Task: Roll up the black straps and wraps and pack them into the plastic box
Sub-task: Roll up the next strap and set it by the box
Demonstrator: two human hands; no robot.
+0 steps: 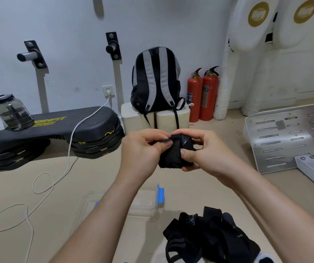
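**Obs:** Step in hand?

**Me:** Rolling. One black wrap (174,152) is bunched into a fat roll and held in the air between both hands, beyond the plastic box (144,204).

**Obs:** Hands?

**Me:** My left hand (142,149) pinches a flat tail of fabric at the top of the roll. My right hand (203,150) cups the roll's body, with the thumb on the near face and the fingers curled round the far side. Both are closed on the wrap; neither is free.

**Obs:** The rest of the kit?

**Me:** The other black straps (209,236) lie in a loose, unrolled pile on the floor (99,173), by my right forearm and near the box. The box is clear with blue latches (160,194). I see nothing black in it, though my left forearm hides part of it.

**Obs:** Progress?

**Me:** Early, I judge. One roll is in the making and the pile is untouched.

**Obs:** What does the next move call for?

**Me:** I should wind or press the tail down so the roll holds, without slackening the right-hand grip. Then I can lower the roll toward me into the box. The fabric looks soft, so if I release it too soon it will likely unwind.
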